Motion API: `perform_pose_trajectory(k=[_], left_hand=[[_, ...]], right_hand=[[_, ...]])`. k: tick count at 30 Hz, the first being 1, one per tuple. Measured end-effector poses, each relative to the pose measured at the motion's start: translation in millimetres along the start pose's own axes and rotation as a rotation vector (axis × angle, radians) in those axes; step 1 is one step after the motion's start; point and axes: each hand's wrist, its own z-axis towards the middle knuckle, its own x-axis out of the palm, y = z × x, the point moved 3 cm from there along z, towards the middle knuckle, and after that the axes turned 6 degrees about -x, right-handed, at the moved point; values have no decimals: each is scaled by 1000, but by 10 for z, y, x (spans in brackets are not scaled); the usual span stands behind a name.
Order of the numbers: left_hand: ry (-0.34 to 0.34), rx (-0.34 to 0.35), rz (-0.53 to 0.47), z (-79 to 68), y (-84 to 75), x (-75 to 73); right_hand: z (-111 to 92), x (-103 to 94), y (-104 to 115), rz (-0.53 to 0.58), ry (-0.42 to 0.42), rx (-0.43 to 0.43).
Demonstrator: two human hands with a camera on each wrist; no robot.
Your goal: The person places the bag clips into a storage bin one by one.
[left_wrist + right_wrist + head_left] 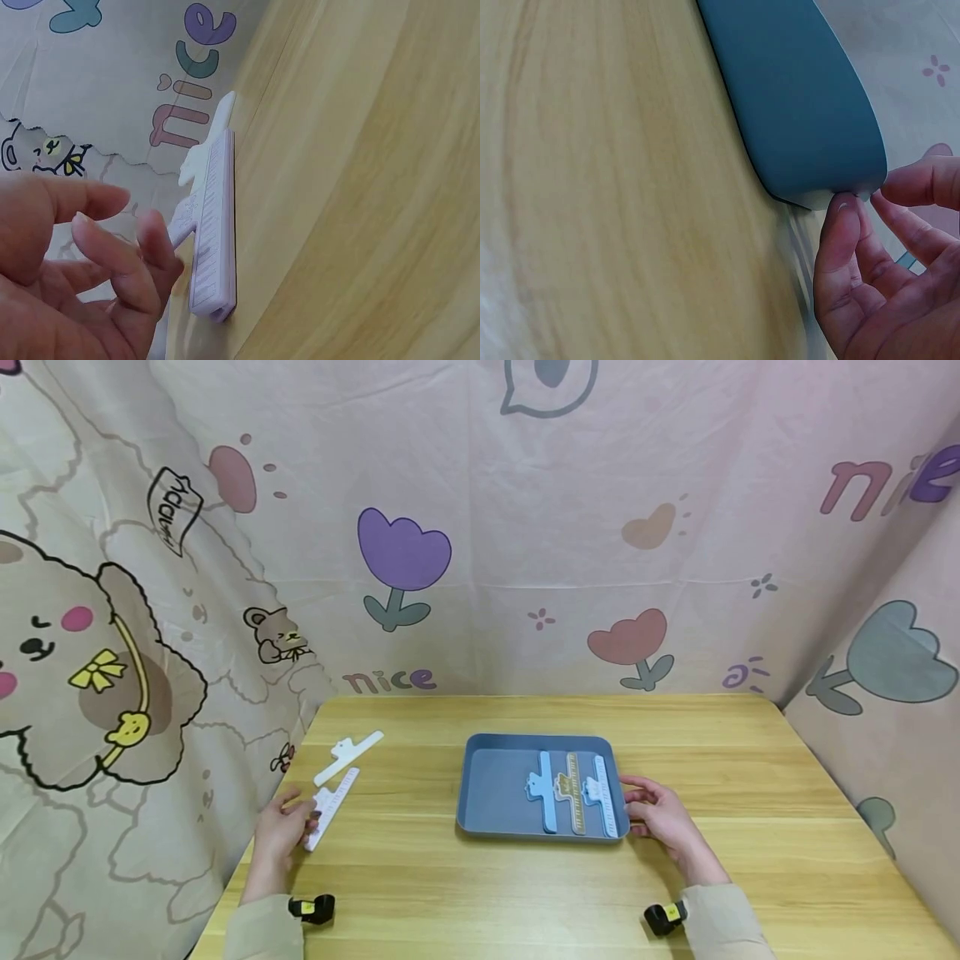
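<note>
My left hand (pixel 281 831) is beside a lilac ruler clip (pixel 335 806) on the left of the table, its fingers loosely bent at the clip's handle. In the left wrist view the thumb stands apart from the fingers, and the lilac clip (pixel 215 232) rests on its long edge. Just behind it is a white clip (pixel 348 762). Touching the outer wall at the right end of a blue-grey tray (pixel 495 785) are the fingertips of my right hand (pixel 663 814). The right wrist view shows them against the tray's rounded corner (pixel 802 127).
Inside the tray, toward its right, a blue clip (pixel 547 793), a brownish clear clip (pixel 575 797) and a pale blue clip (pixel 602 793) lie side by side. Printed curtains (pixel 525 527) hang behind and beside the wooden table (pixel 420 885).
</note>
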Motion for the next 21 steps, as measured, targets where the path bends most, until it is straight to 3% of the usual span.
perform_pose_trajectory(k=[5,21], left_hand=[[65,20,12,-14,15,41],[147,35,77,-28,64,199]], right_hand=[[4,-3,-3,-5,2,-1],[5,-4,7,-15,4,2]])
